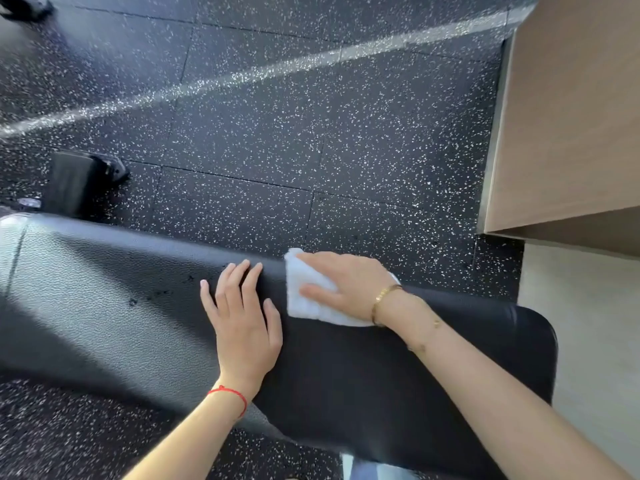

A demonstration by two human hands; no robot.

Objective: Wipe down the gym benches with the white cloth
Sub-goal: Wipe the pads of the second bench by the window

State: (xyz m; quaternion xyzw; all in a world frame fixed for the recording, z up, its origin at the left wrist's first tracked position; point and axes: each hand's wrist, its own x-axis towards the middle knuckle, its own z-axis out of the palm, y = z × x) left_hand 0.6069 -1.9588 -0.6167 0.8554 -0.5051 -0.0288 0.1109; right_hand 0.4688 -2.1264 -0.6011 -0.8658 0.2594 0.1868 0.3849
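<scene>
A black padded gym bench (104, 299) runs across the lower half of the head view, from the left edge to a rounded end at the right. My right hand (349, 285) lies flat on a folded white cloth (304, 299) and presses it onto the bench near the far edge. The cloth shows left of and under the palm. My left hand (242, 323) rests flat on the bench pad just left of the cloth, fingers straight and slightly spread. A few small dark marks dot the pad left of my left hand.
Black rubber floor (311, 133) with white speckles lies beyond and in front of the bench. A tan wooden box or cabinet (571, 116) stands at the right. A black bench foot (79, 181) sits on the floor at left. Pale flooring (588, 341) is at the right.
</scene>
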